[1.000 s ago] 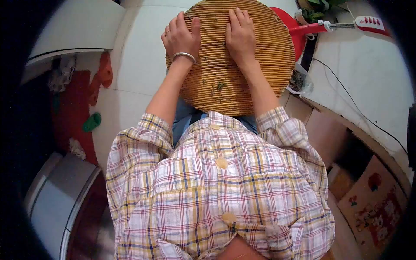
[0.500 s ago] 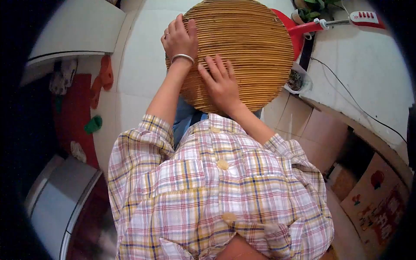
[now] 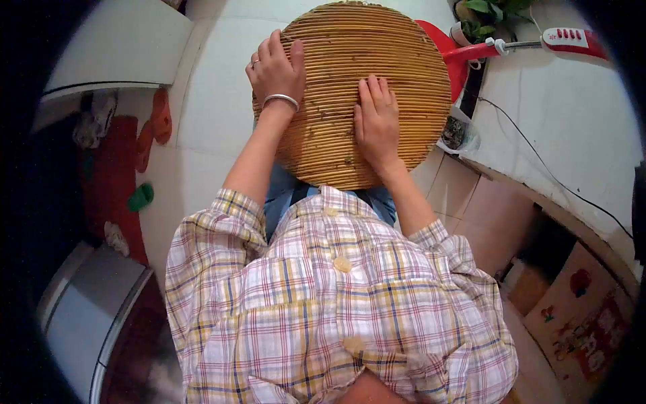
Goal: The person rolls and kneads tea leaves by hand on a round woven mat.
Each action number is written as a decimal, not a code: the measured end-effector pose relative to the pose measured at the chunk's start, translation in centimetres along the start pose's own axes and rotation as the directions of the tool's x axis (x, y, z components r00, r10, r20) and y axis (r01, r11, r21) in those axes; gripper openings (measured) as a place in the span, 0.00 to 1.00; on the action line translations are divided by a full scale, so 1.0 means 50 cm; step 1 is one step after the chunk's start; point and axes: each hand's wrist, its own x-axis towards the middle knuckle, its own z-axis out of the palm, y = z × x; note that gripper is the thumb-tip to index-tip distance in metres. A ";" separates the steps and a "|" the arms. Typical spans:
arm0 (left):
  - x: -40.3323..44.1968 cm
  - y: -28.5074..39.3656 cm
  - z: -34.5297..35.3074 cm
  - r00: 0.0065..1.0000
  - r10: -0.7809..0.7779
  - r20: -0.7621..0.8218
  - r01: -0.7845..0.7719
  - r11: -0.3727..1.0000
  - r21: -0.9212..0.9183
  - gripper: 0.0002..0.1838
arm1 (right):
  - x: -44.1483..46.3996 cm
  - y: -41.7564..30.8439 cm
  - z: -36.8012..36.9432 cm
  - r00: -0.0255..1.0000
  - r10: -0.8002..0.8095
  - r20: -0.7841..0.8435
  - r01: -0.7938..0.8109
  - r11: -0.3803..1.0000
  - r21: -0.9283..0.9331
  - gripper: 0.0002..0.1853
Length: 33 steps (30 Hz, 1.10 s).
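A round, flat mat of yellow-brown stalks point(image 3: 330, 101) lies across the blue-clad lap in the head view, its stalks running side to side. My left hand point(image 3: 277, 73) rests along the mat's left edge with fingers stretched out and thumb apart; a ring and a silver bangle are on it. My right hand point(image 3: 378, 124) lies flat on the mat's surface, right of its middle, fingers straight and thumb out to the side. Neither palm shows. The mat's underside is hidden.
A red-and-white handled device point(image 3: 572, 42) reaches in from the right behind the mat. Beside it are a potted plant point(image 3: 488, 12) and a plastic bag point(image 3: 464, 138). A black cord point(image 3: 538, 151) crosses the white surface. Orange slippers point(image 3: 160, 118) lie at left.
My right hand has slid rightward across the mat, away from my left hand. The left hand stays at the left edge. The mat sits slightly lower and further left in view.
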 end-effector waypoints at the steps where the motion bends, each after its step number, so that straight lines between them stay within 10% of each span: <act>1: -0.001 -0.002 0.002 0.999 0.023 -0.031 -0.023 1.000 0.015 0.30 | 0.020 0.008 0.013 1.000 0.007 0.003 -0.007 1.000 0.001 0.26; 33: -0.013 0.005 -0.018 0.999 0.041 0.012 -0.042 0.994 0.104 0.28 | 0.030 -0.001 0.025 0.972 0.198 0.123 -0.186 0.977 -0.102 0.38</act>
